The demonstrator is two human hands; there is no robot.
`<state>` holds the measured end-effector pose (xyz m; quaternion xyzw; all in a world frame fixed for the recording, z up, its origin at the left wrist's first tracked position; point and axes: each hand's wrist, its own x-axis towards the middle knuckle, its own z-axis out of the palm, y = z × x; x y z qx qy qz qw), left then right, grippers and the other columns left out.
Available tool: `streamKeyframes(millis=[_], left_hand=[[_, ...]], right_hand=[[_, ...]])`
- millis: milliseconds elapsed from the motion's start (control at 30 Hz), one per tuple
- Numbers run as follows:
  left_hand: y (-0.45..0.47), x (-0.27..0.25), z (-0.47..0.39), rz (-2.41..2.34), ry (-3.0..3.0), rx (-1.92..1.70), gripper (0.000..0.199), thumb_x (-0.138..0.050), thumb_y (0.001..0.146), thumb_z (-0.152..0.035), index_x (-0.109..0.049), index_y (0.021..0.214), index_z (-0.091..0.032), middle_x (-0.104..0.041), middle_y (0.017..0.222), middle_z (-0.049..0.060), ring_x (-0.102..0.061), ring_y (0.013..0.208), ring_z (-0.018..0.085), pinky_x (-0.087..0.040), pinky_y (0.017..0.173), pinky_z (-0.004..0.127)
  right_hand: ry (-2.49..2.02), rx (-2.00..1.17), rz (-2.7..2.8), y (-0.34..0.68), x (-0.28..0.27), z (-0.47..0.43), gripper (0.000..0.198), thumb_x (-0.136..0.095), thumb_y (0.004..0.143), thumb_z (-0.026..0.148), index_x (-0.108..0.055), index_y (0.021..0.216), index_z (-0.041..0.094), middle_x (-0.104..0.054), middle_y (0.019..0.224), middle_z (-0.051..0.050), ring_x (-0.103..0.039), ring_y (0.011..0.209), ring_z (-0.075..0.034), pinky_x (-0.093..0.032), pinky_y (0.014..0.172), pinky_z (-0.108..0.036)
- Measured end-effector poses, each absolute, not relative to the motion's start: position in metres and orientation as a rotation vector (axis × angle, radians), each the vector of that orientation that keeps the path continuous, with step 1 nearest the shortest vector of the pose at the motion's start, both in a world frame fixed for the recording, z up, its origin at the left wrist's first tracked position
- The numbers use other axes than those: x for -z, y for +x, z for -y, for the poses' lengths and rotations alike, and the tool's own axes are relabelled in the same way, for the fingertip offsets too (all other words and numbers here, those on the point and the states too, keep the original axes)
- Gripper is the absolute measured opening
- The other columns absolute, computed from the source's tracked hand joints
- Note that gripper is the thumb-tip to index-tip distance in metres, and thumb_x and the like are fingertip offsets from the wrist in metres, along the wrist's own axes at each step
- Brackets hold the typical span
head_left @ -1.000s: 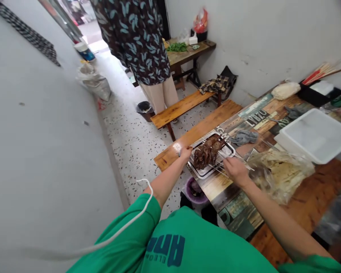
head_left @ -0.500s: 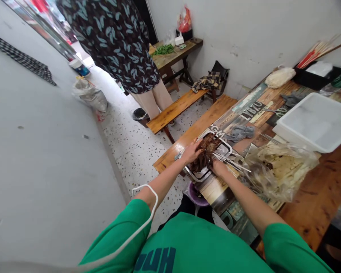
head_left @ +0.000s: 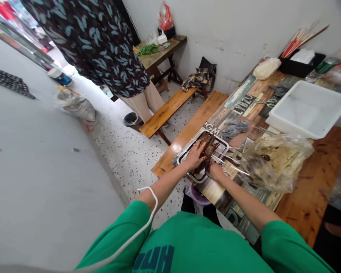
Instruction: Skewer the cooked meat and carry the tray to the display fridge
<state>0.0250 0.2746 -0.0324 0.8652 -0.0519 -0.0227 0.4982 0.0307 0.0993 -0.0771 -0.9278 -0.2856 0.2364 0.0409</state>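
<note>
Dark brown skewered meat lies bunched over a metal tray at the table's edge, its pale sticks pointing right. My left hand curves over the left side of the bunch, fingers somewhat apart and gripping it from above. Low on the right side, my right hand is closed around the bunch near the sticks; its fingertips are hidden beneath the meat. Just right of the sticks, a clear plastic bag stained with brown sauce lies opened out.
A white plastic box, a grey cloth and a black bin of sticks occupy the table. Wooden benches run along its far side. A person in a patterned top stands beyond. Below the table edge is a purple bucket.
My left hand has slid further over the top of the meat, its fingers more spread. My right hand stays at the bunch's lower side. The whole view has shifted slightly.
</note>
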Motion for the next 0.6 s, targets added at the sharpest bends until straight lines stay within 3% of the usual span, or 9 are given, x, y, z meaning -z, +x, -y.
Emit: streamKeyframes(millis=[300, 433, 600], left_hand=[[0.023, 0.033, -0.272, 0.132, 2.087, 0.076, 0.072, -0.064, 0.078, -0.017, -0.040, 0.145, -0.021, -0.019, 0.161, 0.012, -0.011, 0.150, 0.024, -0.010, 0.122, 0.046], [0.025, 0.033, -0.272, 0.157, 2.090, 0.060, 0.068, -0.063, 0.079, -0.017, -0.043, 0.144, -0.021, -0.020, 0.160, 0.013, -0.012, 0.149, 0.025, -0.011, 0.122, 0.043], [0.025, 0.032, -0.270, 0.202, 2.128, 0.050, 0.067, -0.061, 0.081, -0.017, -0.041, 0.144, -0.017, -0.020, 0.160, 0.016, -0.012, 0.150, 0.025, -0.011, 0.122, 0.044]], right_hand=[[-2.881, -0.608, 0.936, 0.008, 0.042, -0.090, 0.044, -0.052, 0.084, 0.018, -0.057, 0.125, 0.004, -0.058, 0.128, -0.022, -0.055, 0.117, -0.029, -0.044, 0.097, -0.034], [-2.949, -0.555, 0.856, 0.001, 0.001, -0.065, 0.034, -0.038, 0.094, 0.025, -0.065, 0.105, 0.007, -0.065, 0.103, -0.020, -0.061, 0.098, -0.029, -0.046, 0.087, -0.038], [-3.002, -0.383, 0.812, 0.036, -0.012, -0.050, 0.039, -0.047, 0.093, 0.031, -0.053, 0.125, 0.009, -0.060, 0.119, -0.020, -0.053, 0.111, -0.031, -0.041, 0.093, -0.039]])
